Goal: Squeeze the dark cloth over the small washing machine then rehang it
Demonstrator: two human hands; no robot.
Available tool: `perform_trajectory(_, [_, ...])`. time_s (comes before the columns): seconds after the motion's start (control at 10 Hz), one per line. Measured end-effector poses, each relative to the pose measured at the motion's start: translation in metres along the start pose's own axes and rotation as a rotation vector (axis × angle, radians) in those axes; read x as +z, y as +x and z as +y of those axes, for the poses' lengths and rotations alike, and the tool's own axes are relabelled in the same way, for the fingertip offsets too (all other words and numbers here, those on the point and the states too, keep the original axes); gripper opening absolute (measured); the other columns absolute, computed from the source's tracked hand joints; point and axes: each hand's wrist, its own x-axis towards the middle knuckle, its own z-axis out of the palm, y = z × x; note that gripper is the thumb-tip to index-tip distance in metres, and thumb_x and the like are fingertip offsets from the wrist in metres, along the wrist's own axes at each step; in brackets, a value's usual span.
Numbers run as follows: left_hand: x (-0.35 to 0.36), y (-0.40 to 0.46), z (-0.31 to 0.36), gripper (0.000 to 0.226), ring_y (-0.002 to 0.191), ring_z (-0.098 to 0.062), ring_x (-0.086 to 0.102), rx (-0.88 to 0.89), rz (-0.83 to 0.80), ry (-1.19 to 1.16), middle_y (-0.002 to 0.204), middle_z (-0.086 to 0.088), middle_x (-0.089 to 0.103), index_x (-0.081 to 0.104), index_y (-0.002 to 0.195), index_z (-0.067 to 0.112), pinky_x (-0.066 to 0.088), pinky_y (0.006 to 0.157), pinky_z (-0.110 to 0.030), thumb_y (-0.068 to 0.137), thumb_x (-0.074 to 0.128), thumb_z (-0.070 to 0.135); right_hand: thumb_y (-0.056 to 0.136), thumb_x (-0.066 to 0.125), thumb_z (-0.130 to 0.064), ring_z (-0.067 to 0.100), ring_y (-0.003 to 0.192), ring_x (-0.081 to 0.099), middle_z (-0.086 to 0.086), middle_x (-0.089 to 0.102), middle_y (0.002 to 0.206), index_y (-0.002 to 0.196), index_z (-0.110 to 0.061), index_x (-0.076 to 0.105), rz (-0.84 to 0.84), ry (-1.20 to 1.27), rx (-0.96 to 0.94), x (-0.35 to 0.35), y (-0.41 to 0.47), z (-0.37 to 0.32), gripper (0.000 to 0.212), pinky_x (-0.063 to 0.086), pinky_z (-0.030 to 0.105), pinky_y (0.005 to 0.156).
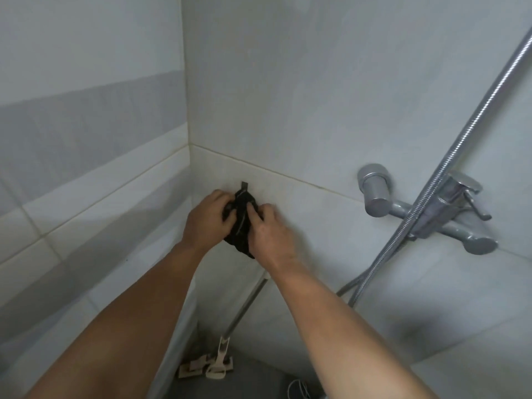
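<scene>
The dark cloth (241, 223) hangs bunched against the white tiled wall near the corner, just under a small dark wall hook (244, 185). My left hand (207, 218) grips the cloth's left side. My right hand (269, 231) pinches its right side, fingers pressed into the fabric. Whether the cloth's loop sits on the hook is hidden by the folds. No washing machine is in view.
A chrome shower mixer tap (426, 214) juts from the wall at right, with a metal shower hose (449, 156) running up diagonally. A mop with a metal handle (244, 309) leans in the corner below. The grey floor (230, 384) lies beneath.
</scene>
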Motion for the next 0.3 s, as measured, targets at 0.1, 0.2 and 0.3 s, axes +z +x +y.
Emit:
perform_trajectory(0.1, [0.000, -0.022, 0.005, 0.042, 0.117, -0.019, 0.058, -0.099, 0.009, -0.067, 0.132, 0.000, 0.061, 0.059, 0.136, 0.019, 0.054, 0.093, -0.037, 0.094, 0.066, 0.016, 0.091, 0.058, -0.026, 0.034, 0.111, 0.054, 0.013, 0.051, 0.129, 0.150, -0.017, 0.042, -0.050, 0.037, 0.015, -0.011, -0.010, -0.007, 0.062, 0.058, 0.045, 0.071])
perform_trajectory(0.2, [0.000, -0.055, 0.022, 0.054, 0.132, -0.020, 0.048, -0.188, 0.122, -0.143, 0.146, -0.004, 0.053, 0.051, 0.146, 0.017, 0.040, 0.108, -0.031, 0.095, 0.067, 0.013, 0.094, 0.056, -0.032, 0.032, 0.123, 0.048, 0.011, 0.045, 0.142, 0.152, -0.022, 0.039, -0.005, 0.119, 0.052, -0.030, -0.027, -0.013, 0.061, 0.056, 0.047, 0.084])
perform_trajectory(0.3, [0.000, -0.107, 0.055, 0.055, 0.139, -0.012, 0.038, -0.408, 0.166, -0.328, 0.152, 0.004, 0.044, 0.048, 0.149, 0.020, 0.030, 0.116, -0.030, 0.097, 0.066, 0.016, 0.096, 0.059, -0.035, 0.021, 0.129, 0.047, 0.002, 0.045, 0.143, 0.149, -0.025, 0.044, 0.233, 0.421, 0.173, -0.072, -0.049, -0.024, 0.057, 0.055, 0.044, 0.093])
